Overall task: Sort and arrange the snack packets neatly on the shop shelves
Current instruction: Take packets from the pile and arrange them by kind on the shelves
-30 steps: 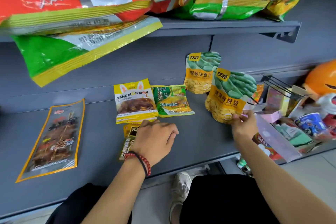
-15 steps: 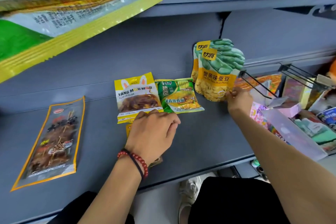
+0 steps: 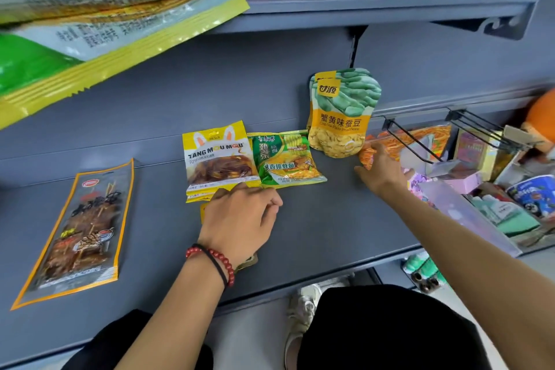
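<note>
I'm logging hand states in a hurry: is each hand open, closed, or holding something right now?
Left hand: fingers curled, resting on a mostly hidden packet; grip cannot be told.
Right hand: open, holding nothing, fingertips by the orange packet.

The single head-worn camera looks forward and down, close over the grey shelf, beneath an upper shelf.

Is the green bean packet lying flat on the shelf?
No, the bean packet stands upright against the back panel.
</note>
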